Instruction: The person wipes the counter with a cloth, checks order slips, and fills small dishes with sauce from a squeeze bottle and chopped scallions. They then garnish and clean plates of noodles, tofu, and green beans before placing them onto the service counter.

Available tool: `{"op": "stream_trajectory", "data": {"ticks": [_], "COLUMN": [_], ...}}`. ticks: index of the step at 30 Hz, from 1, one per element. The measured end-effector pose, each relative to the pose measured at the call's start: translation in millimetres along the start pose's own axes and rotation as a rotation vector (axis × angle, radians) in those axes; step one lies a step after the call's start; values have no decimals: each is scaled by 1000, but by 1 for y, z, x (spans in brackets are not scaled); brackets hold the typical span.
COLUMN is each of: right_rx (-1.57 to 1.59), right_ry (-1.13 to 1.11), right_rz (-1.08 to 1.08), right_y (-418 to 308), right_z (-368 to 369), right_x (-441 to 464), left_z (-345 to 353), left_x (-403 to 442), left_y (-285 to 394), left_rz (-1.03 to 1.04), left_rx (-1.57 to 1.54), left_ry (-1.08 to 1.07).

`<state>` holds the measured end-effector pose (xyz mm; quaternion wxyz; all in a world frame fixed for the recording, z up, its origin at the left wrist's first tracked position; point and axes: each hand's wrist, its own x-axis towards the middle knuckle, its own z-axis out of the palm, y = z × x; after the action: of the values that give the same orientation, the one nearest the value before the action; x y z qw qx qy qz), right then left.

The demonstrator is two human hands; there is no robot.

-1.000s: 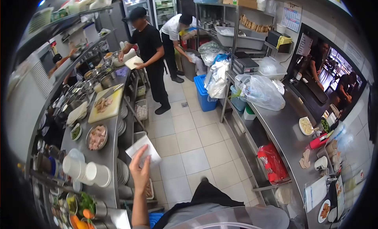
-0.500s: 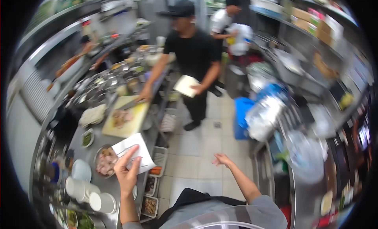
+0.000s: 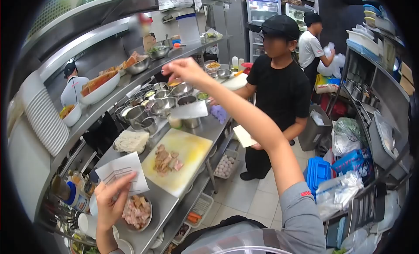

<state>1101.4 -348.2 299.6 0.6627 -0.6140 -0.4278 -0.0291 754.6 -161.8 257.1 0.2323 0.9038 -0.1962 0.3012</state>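
My left hand [image 3: 114, 197] is closed on a printed paper slip [image 3: 124, 170], pinched between thumb and fingers. Just beside it, a metal bowl of cut raw meat [image 3: 137, 212] rests on the steel counter. My right hand [image 3: 185, 71] is raised before the upper shelf, its fingers loosely bent and partly apart, with nothing visible in them. Beyond the slip, chopped meat pieces [image 3: 166, 160] lie on a cutting board [image 3: 192, 145]. A co-worker in black holds a cleaver [image 3: 190, 110] above the board's far edge and a pale flat block [image 3: 243, 136] in the other hand.
Several metal bowls [image 3: 163, 106] crowd the counter's far part, near a bowl of white noodles [image 3: 131, 142]. Bread and dishes [image 3: 102, 88] line the upper shelf. A blue container [image 3: 317, 174] and plastic bags [image 3: 340, 190] stand at right. Two more people are farther back.
My right hand has risen from low over the floor to the upper shelf. My view has turned left, and the slip now appears lower left. The co-worker has lifted the cleaver off the board.
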Motion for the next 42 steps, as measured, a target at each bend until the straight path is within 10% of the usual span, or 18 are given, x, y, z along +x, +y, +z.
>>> {"op": "stream_trajectory", "data": {"ticks": [9,24,32,42], "right_rx": [-36,1154,916,1212], "right_ry": [405,747,1341,1046], "right_rz": [-10,-208,-245,-375], "right_y": [36,152,185,177], "right_z": [-158,-315,-387,-421], "right_x": [218,484,529,556], "left_z": [43,126,177,194], "left_x": [102,237,305,329], "left_y": [-41,-70,-97,-106], "left_rz": [44,-412,-483,-566], "left_rx": [183,529,573,581], "left_ry": [-216,-122,-199,-174]}}
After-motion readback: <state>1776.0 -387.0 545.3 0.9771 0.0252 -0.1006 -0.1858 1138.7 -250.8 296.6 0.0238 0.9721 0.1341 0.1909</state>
